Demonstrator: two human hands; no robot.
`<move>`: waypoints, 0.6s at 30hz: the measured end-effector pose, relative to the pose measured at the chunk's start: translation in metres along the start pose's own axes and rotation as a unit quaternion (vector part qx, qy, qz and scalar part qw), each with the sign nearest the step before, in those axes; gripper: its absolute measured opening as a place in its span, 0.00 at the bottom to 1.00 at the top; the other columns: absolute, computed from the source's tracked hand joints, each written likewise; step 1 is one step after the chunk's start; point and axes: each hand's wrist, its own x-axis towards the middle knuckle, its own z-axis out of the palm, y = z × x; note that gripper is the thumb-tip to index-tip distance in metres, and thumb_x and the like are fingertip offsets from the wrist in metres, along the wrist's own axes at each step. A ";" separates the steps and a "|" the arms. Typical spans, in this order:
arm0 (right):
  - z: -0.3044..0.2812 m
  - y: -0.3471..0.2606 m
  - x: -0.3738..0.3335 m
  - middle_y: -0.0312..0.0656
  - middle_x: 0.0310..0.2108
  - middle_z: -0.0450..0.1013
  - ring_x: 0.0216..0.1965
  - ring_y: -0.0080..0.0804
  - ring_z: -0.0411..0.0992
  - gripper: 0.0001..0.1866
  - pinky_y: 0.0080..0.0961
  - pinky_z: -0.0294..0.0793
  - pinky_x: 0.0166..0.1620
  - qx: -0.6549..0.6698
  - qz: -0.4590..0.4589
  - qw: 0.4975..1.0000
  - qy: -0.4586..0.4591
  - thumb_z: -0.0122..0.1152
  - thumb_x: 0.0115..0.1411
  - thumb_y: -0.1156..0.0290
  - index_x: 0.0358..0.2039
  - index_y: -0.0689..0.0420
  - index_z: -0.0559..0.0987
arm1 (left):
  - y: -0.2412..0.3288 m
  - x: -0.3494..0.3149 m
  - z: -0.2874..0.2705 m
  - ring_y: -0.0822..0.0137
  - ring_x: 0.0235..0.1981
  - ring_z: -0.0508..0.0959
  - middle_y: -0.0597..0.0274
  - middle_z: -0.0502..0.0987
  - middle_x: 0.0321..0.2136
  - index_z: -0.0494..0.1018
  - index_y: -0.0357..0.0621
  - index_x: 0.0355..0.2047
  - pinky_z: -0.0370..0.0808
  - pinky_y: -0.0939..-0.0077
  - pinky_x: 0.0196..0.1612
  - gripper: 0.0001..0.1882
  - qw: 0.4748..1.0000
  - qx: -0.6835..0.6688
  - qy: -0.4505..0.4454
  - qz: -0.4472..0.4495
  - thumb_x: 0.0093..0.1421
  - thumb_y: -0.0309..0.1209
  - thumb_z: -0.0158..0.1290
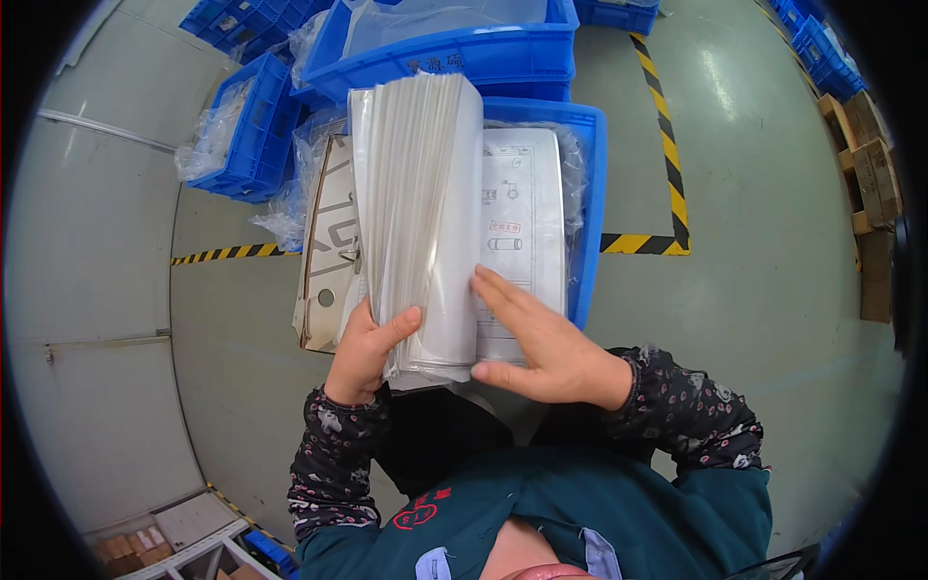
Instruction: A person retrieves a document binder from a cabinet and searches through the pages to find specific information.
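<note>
A thick stack of pages in clear plastic sleeves (416, 213) stands up from an opened ring binder (333, 261). My left hand (372, 346) grips the lower left of the stack, its thumb lying across the sleeves. At the stack's right side, my right hand (551, 343) has its fingers stretched out, with the fingertips at the edge of the curved sleeves. A sheet with a line drawing (522, 222) and a small red stamp lies under and to the right of them. The binder rests on a blue plastic crate (587, 193).
Beyond the binder stands another blue crate (440, 66) lined with clear plastic. More crates (242, 126) with plastic bags stand at the left. Yellow-and-black tape (670, 155) marks the floor. Wooden pallets (870, 174) are at the far right, and a white wall (106, 261) runs along the left.
</note>
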 end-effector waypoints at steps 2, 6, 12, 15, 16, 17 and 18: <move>0.005 -0.003 -0.001 0.65 0.60 0.42 0.60 0.55 0.48 0.43 0.33 0.50 0.60 -0.015 -0.014 1.000 0.002 0.55 0.53 0.53 0.57 0.72 0.50 | 0.000 0.000 0.001 0.69 0.43 0.71 0.57 0.71 0.43 0.62 0.33 0.50 0.67 0.76 0.47 0.24 1.000 -0.009 0.001 -0.005 0.55 0.31 0.53; 0.006 -0.005 0.000 0.68 0.59 0.42 0.59 0.57 0.51 0.44 0.32 0.53 0.59 -0.046 -0.018 0.999 -0.003 0.55 0.52 0.52 0.56 0.75 0.50 | -0.002 0.002 0.001 0.69 0.44 0.71 0.57 0.71 0.44 0.62 0.33 0.50 0.67 0.75 0.48 0.24 0.999 -0.034 0.000 0.000 0.55 0.31 0.53; 0.004 -0.006 0.000 0.68 0.58 0.44 0.58 0.55 0.52 0.48 0.33 0.55 0.58 -0.054 0.001 0.999 -0.004 0.58 0.50 0.48 0.56 0.75 0.49 | 0.009 0.004 0.005 0.69 0.43 0.72 0.57 0.71 0.43 0.62 0.34 0.50 0.68 0.75 0.47 0.26 0.999 0.040 -0.020 0.021 0.52 0.29 0.56; 0.001 -0.012 0.003 0.66 0.57 0.48 0.58 0.51 0.54 0.50 0.35 0.56 0.57 0.167 0.105 0.980 0.021 0.60 0.49 0.48 0.57 0.74 0.47 | 0.007 0.005 0.009 0.69 0.42 0.72 0.57 0.72 0.43 0.62 0.33 0.50 0.68 0.75 0.46 0.28 0.996 0.081 -0.019 0.039 0.49 0.27 0.58; -0.001 -0.010 0.004 0.66 0.57 0.48 0.58 0.51 0.54 0.50 0.35 0.56 0.57 0.165 0.106 0.980 0.020 0.60 0.49 0.48 0.57 0.74 0.47 | 0.006 0.005 0.011 0.69 0.42 0.72 0.57 0.72 0.42 0.63 0.33 0.49 0.68 0.76 0.45 0.28 0.996 0.080 -0.009 0.042 0.48 0.26 0.58; -0.004 -0.006 0.005 0.65 0.56 0.49 0.57 0.50 0.55 0.50 0.35 0.56 0.57 0.215 0.177 0.958 0.063 0.61 0.49 0.49 0.57 0.73 0.47 | 0.006 0.006 0.010 0.69 0.42 0.72 0.57 0.72 0.42 0.63 0.33 0.49 0.68 0.76 0.45 0.28 0.996 0.079 -0.011 0.043 0.48 0.26 0.58; -0.004 -0.002 0.006 0.64 0.56 0.51 0.56 0.48 0.56 0.50 0.36 0.57 0.56 0.263 0.245 0.927 0.106 0.62 0.48 0.50 0.57 0.72 0.46 | 0.006 0.006 0.008 0.69 0.41 0.72 0.57 0.72 0.42 0.63 0.32 0.49 0.68 0.75 0.46 0.28 0.996 0.080 -0.005 0.036 0.48 0.27 0.58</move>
